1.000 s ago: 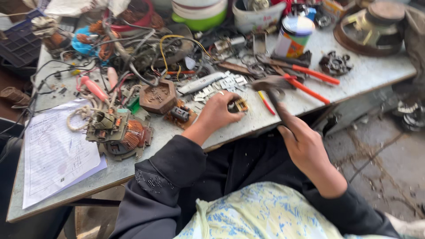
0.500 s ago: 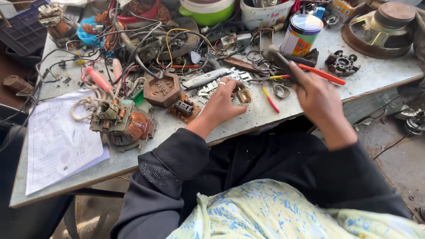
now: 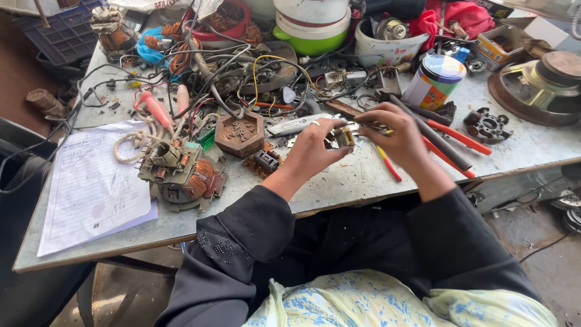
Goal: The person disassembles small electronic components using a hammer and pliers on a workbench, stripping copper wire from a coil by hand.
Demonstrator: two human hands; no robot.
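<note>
Since half a second before, both hands had closed together over the bench: my left hand [image 3: 311, 148] pinched the small transformer core [image 3: 345, 137] just above the tabletop [image 3: 363, 178], its long axis roughly upright, while my right hand [image 3: 396, 133] gripped a dark-handled hammer [image 3: 433, 134] whose handle pointed down to the right.

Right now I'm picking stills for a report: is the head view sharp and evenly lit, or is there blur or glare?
Head view: daylight, mostly sharp; the left hand and right hand with the small metal part are slightly soft; sun falls brightest on the pale scratched tabletop at right; the dark floor at left is in shade.
</note>
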